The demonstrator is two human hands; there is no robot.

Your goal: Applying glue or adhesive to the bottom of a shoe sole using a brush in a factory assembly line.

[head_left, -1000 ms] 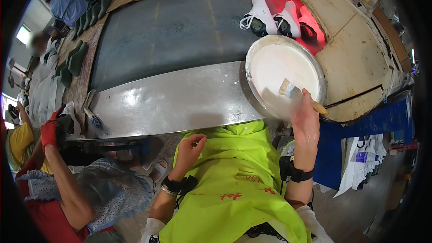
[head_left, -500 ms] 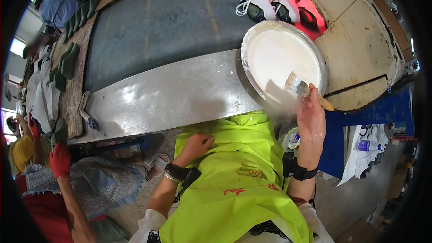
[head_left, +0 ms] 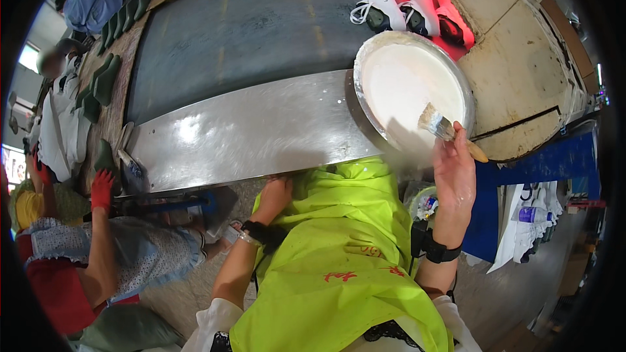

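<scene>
Up top, grey conveyor belt (head_left: 248, 26) w/ steel ledge (head_left: 248, 133).

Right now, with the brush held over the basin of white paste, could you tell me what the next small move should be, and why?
Probably lower the brush into the basin: the right hand holds it bristles-first above the white paste, near the close rim.

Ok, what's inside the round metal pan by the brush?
The pan holds smooth white paste across its whole inside. The brush in the right hand hovers over its near edge. The paste covers the pan's bottom.
</scene>
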